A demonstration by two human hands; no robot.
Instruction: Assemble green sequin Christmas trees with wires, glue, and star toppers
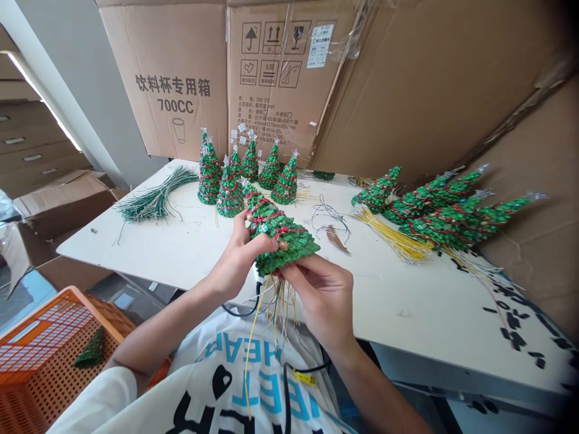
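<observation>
Orange basket point(58, 361): lower left of the frame; inside we see a small green tree point(91, 348).
Green wires point(158, 196): a loose bundle at left, on the white table point(194, 253).
Standing trees point(208, 175): an upright cluster, upper centre, star-topped, before a printed carton point(271, 60).
Left hand point(235, 262): grip pinching the side of the held tree point(284, 235) between thumb and fingers.
Held tree: mid-frame, tilted, star toward the upper left.
Trailing wires point(281, 301): yellow and pale strands hanging from its base.
Right hand point(328, 295): grip closed at that base; which strands it pinches we cannot tell.
Brown scrap point(337, 239): right of centre, just beside tangled dark wire point(332, 217).
Yellow wires point(395, 236): a bundle at right.
Lying trees point(434, 223): heaped on their sides, just beyond the yellow wires.
Black pieces point(513, 319): scattered at far right; we cannot identify them.
</observation>
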